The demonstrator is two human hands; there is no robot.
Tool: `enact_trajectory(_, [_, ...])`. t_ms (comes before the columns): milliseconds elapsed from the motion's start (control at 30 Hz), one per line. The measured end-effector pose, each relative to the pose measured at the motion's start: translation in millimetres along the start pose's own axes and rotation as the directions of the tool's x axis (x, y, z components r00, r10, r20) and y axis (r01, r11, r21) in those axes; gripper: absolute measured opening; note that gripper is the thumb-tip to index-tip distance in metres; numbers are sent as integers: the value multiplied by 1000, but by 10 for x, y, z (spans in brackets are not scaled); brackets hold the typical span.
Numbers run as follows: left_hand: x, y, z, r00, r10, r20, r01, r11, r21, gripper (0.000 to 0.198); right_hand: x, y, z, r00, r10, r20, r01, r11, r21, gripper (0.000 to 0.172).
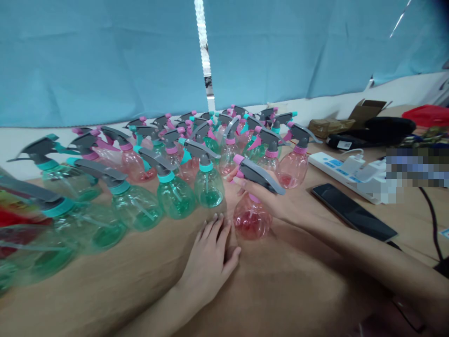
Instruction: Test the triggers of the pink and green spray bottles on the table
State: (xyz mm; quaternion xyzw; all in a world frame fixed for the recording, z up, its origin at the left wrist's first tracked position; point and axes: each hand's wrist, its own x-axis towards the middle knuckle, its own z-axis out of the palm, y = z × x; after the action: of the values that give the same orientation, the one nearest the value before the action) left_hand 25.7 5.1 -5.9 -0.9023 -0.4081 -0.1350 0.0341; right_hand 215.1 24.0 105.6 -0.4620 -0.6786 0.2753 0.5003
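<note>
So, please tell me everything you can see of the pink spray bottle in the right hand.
The pink spray bottle has a rounded, ribbed body of clear pink-tinted plastic, with red-pink liquid low inside. Its grey trigger head has a pink collar and pink nozzle end. The right hand wraps the tilted head. Whether the base touches the tan tabletop cannot be told.

Pale blue sheeting (105,56), perhaps a curtain

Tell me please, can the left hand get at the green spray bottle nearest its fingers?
Probably yes: the left hand rests on the table just below the green spray bottle, with nothing visible between them; the pink bottle in the right hand stands to one side.
</note>
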Motion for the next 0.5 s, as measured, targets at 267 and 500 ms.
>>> enact_trajectory(267, [8,3,-23,1000,-3,23,3,1000,23,50,-5,42,-26,1000,2,-16,-4,997,-79,15])
enact_trajectory(500, [4,-9,-2,1000,-9,-1,9,1000,-15,49,-6,-9,-44,997,-46,-54,37,987,-157,25])
